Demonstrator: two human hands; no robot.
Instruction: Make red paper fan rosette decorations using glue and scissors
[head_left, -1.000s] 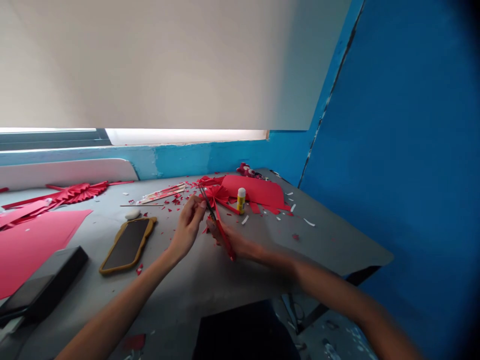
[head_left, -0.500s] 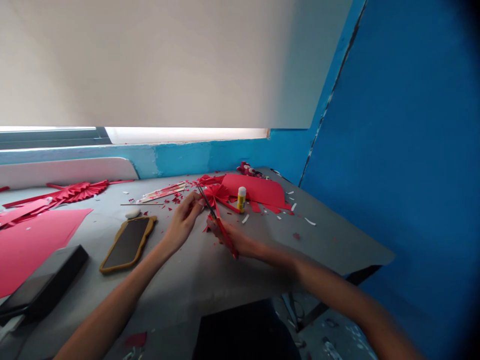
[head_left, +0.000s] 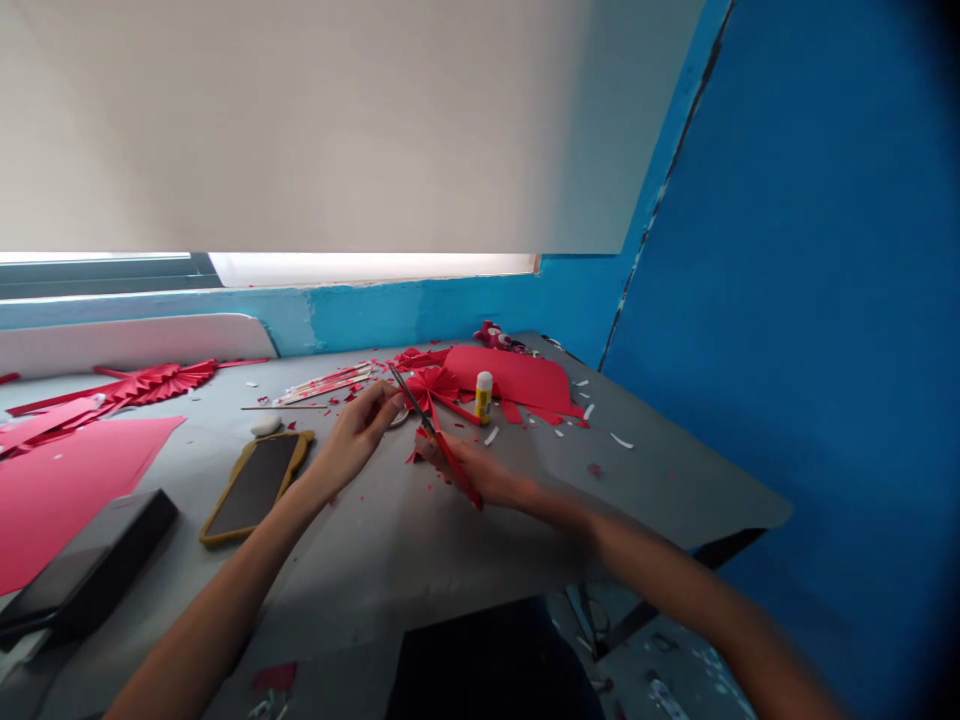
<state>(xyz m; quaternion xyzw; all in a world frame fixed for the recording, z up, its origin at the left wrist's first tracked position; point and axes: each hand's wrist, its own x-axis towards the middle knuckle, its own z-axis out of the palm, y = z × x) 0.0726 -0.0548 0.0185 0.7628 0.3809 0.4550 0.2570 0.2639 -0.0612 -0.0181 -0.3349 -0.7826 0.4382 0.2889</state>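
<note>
Leaning out over the grey bench (head_left: 600, 490), the person's right hand (head_left: 487, 476) has its fingers wrapped around a pair of red-handled scissors (head_left: 459, 470), the blades slanting up and away to the left. The left hand (head_left: 364, 425) is close by the blades, fingers curled and fingertips drawn together; from where I stand I cannot tell whether they pinch anything. Just past the scissors lies a pleated red paper fan (head_left: 433, 385), with a yellow glue stick (head_left: 484, 400) upright to its right and a red paper sheet (head_left: 517, 375) behind. Red and white scraps are scattered around. Left of the hands are a phone (head_left: 253, 487) in a mustard-coloured case and, farther off, a bundle of thin sticks (head_left: 326, 384). A black box (head_left: 94, 560) sits at the near left, beside a larger red sheet (head_left: 82, 490).
</note>
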